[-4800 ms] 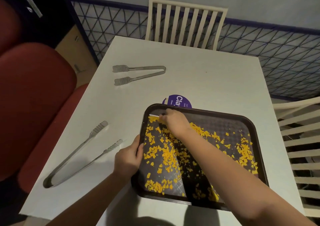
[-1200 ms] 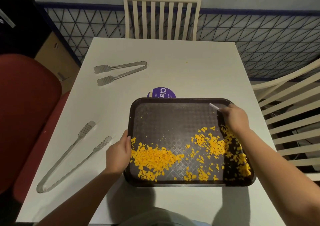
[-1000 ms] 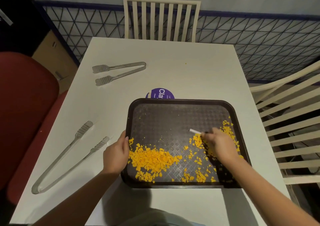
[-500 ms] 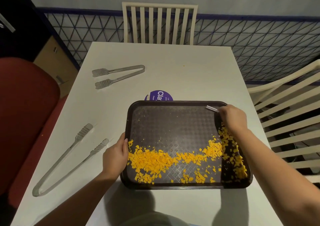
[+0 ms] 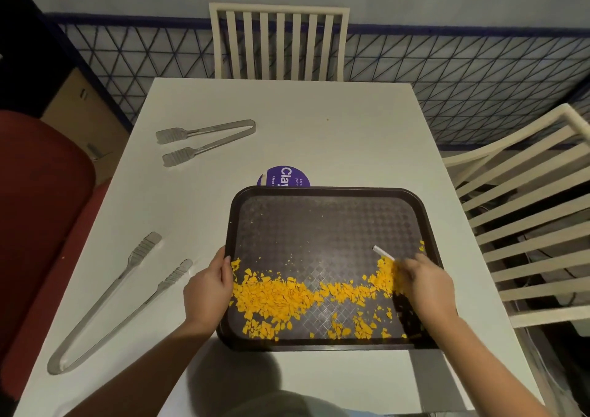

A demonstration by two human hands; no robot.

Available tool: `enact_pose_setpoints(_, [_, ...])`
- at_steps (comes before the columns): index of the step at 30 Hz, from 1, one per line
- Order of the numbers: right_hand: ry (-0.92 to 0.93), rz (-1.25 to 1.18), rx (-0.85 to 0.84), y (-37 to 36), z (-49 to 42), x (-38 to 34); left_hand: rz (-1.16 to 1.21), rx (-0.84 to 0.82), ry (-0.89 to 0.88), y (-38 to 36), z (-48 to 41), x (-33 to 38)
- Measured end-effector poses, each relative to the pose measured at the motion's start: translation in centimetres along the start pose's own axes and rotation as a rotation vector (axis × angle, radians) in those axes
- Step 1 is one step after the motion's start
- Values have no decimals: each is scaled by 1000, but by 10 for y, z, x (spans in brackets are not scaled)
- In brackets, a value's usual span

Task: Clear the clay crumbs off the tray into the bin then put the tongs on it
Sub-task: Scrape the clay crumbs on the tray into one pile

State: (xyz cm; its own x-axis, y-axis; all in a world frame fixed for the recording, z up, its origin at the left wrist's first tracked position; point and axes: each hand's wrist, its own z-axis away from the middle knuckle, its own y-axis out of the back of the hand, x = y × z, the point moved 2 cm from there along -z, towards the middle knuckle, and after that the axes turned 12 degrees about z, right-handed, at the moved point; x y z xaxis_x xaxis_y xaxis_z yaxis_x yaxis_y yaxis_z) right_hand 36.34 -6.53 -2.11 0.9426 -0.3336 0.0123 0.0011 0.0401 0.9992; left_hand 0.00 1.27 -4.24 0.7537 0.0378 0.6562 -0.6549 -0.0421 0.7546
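Note:
A dark brown tray (image 5: 325,225) lies on the white table (image 5: 319,136). Yellow clay crumbs (image 5: 287,298) form a band across its near half. My left hand (image 5: 209,289) grips the tray's left rim. My right hand (image 5: 427,284) is over the tray's right side, closed on a thin white scraper (image 5: 383,253) whose tip pokes out to the upper left. Long metal tongs (image 5: 118,298) lie left of the tray. Shorter metal tongs (image 5: 204,140) lie farther back on the left. No bin is in view.
A purple round lid (image 5: 284,176) peeks out behind the tray's far edge. White slatted chairs stand at the far side (image 5: 277,41) and on the right (image 5: 526,225). A red seat (image 5: 38,212) is at the left.
My right hand has swept from the tray's far right corner down toward me, pushing crumbs into the band near the front. My left hand stays on the rim.

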Motion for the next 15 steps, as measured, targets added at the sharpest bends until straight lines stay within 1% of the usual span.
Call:
enact_pose_setpoints(4, [88, 8, -67, -2, 29, -18, 12, -2, -3, 0, 0, 0])
enact_pose_setpoints(6, [32, -29, -16, 6, 17, -12, 22, -16, 2, 0, 1, -1])
enact_pose_setpoints(8, [-63, -64, 83, 17, -9, 0, 33, -24, 14, 1, 2, -2])
enact_pose_setpoints(9, [-84, -73, 127, 21, -25, 4, 36, -23, 18, 1, 2, -2])
enact_pose_setpoints(11, [-66, -58, 163, 23, -54, 4, 44, -21, 12, 3, 3, -2])
enact_pose_setpoints(13, [-16, -10, 136, 19, -78, 0, 42, -23, 2, 4, 3, 0])
enact_pose_setpoints(15, [4, 52, 73, 13, -94, 0, 17, -26, -6, 4, 3, 1])
